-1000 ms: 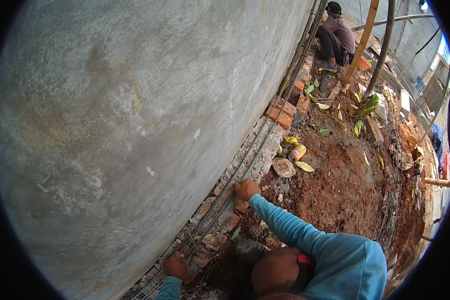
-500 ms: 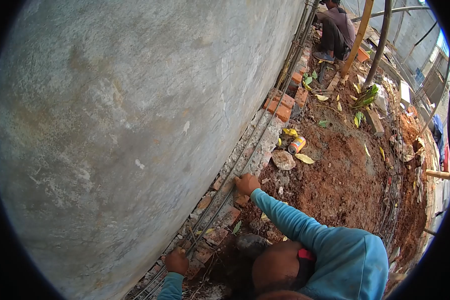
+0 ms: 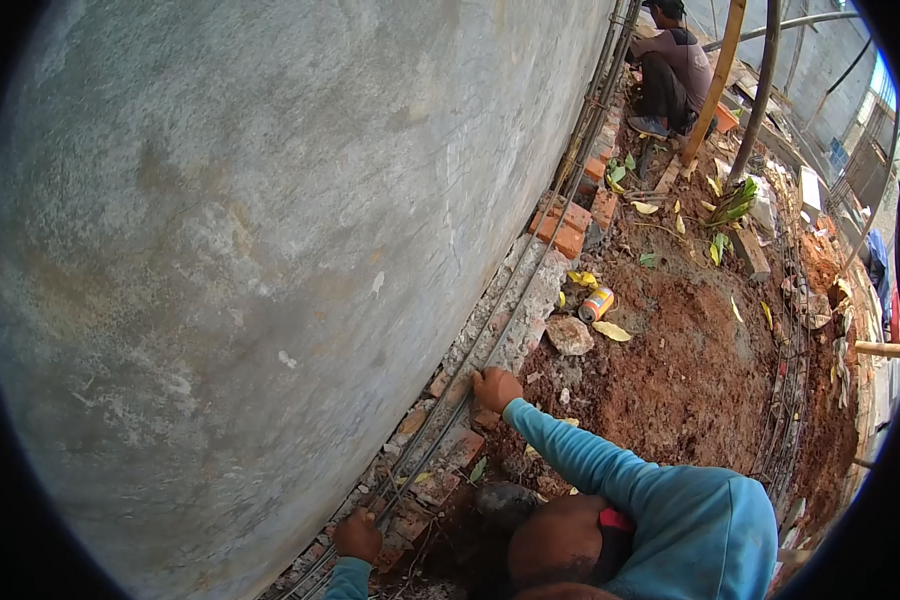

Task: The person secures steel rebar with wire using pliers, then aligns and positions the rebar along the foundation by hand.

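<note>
Steel rods (image 3: 436,440) already lie along the foot of the wall (image 3: 270,250); the right hand (image 3: 497,389), farther off, and left hand (image 3: 358,536), nearer, are curled closed on them. Whether they are fastened cannot be told.

Matt, blotchy concrete wall (image 3: 270,250), dull metal rods (image 3: 428,452), rough bricks (image 3: 567,238), shiny can (image 3: 596,304).
</note>
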Motion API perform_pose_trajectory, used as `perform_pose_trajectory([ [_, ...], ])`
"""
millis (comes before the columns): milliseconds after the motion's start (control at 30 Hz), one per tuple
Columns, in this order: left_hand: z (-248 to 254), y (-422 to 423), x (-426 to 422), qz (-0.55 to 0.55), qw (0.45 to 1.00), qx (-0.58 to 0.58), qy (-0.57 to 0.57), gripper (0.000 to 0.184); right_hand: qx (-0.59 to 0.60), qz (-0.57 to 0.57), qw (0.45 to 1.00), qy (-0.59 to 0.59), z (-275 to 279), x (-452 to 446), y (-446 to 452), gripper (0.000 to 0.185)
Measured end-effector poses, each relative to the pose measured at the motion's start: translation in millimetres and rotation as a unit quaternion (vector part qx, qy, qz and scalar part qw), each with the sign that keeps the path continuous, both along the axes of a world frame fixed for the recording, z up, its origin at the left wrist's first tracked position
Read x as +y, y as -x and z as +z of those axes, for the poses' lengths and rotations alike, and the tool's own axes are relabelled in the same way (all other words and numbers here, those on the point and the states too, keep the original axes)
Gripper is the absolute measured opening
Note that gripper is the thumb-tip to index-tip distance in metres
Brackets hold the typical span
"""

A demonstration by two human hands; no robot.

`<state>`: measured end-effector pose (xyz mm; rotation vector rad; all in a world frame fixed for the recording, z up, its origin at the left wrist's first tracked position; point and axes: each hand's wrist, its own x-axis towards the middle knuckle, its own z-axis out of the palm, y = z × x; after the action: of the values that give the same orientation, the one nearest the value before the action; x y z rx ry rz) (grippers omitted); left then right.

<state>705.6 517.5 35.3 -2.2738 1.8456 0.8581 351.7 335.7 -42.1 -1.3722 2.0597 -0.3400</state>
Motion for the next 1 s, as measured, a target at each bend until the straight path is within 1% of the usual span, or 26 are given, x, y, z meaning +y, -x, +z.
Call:
perform_pose_trajectory([
  [200,5.8,0.9,-3.1,-0.016,1.0,0.006,-0.008,0.019,0.005,0.014,1.0,0.012,-2.0,1.8,0.4,0.049],
  [267,13.5,3.6,-9.7,-0.023,0.997,-0.007,-0.069,0.024,0.013,0.022,0.999,0.026,-1.2,0.8,0.3,0.049],
  [300,18.3,6.0,-13.3,-0.025,0.997,-0.006,-0.068,0.024,0.007,0.016,0.999,0.028,-1.0,1.5,0.2,0.05],
  [367,26.7,9.2,-15.8,-0.02,0.998,0.032,-0.04,0.028,0.001,0.007,1.0,0.027,5.4,5.0,-0.6,0.05],
  [400,26.5,9.4,-14.0,-0.023,0.998,0.033,-0.042,0.028,-0.015,0.013,1.0,0.013,8.7,4.7,0.9,0.05],
  [433,27.5,9.8,-12.8,-0.032,0.999,0.037,-0.02,0.029,-0.032,0.018,0.999,-0.002,10.9,5.4,2.6,0.051],
  [467,30.1,10.8,-12.7,-0.043,0.998,0.041,0.003,0.03,-0.033,0.013,0.999,-0.003,12.2,7.4,4.6,0.051],
  [500,34.8,11.4,-11.9,-0.048,0.998,0.04,0.001,0.03,-0.041,0.026,0.999,0.0,13.7,10.5,6.3,0.05],
  [567,73.7,21.5,-13.0,-0.124,0.978,0.09,0.144,0.03,-0.052,0.034,0.998,0.0,17.3,19.8,10.3,0.048],
  [600,98.1,25.2,-10.7,-0.126,0.978,0.088,0.14,0.03,-0.036,0.058,0.998,0.008,21.9,26.6,12.8,0.046],
  [633,127.2,28.3,-9.1,-0.124,0.974,0.13,0.141,0.032,-0.021,0.084,0.996,0.019,28.5,33.9,13.5,0.044],
  [667,156.7,29.3,-8.5,-0.12,0.967,0.172,0.146,0.033,-0.024,0.084,0.996,0.023,38.4,42.0,13.6,0.044],
  [700,186.0,28.7,-8.0,-0.119,0.966,0.168,0.153,0.033,-0.04,0.1,0.993,0.053,52.7,50.4,13.6,0.042],
  [733,215.0,28.3,-6.3,-0.175,0.918,0.169,0.314,0.032,-0.053,0.119,0.988,0.086,70.4,56.6,12.6,0.041],
  [767,241.5,26.9,-1.6,-0.225,0.84,0.162,0.466,0.031,-0.058,0.127,0.983,0.118,94.2,62.1,9.4,0.036],
  [800,265.9,21.7,5.3,-0.215,0.8,0.14,0.542,0.028,-0.058,0.133,0.981,0.129,123.2,65.5,3.2,0.036],
  [833,286.7,14.2,12.5,-0.204,0.754,0.118,0.613,0.026,-0.079,0.142,0.971,0.173,156.6,69.4,-2.0,0.035],
  [867,301.8,6.7,19.4,-0.193,0.684,0.059,0.702,0.027,-0.1,0.149,0.96,0.215,193.5,75.7,-6.6,0.034],
  [900,311.6,-0.3,13.1,-0.156,0.57,-0.001,0.807,0.029,-0.149,0.137,0.952,0.23,238.8,84.4,-15.3,0.033],
  [933,320.3,-11.9,9.4,-0.117,0.441,-0.059,0.888,0.03,-0.199,0.122,0.942,0.243,281.5,94.0,-27.5,0.033],
  [967,328.2,-29.5,18.8,-0.118,0.437,-0.059,0.89,0.03,-0.214,0.135,0.925,0.284,310.8,103.4,-38.0,0.033],
  [1000,336.1,-48.8,30.5,-0.076,0.398,-0.12,0.906,0.035,-0.228,0.148,0.906,0.324,336.8,112.9,-49.0,0.033],
])
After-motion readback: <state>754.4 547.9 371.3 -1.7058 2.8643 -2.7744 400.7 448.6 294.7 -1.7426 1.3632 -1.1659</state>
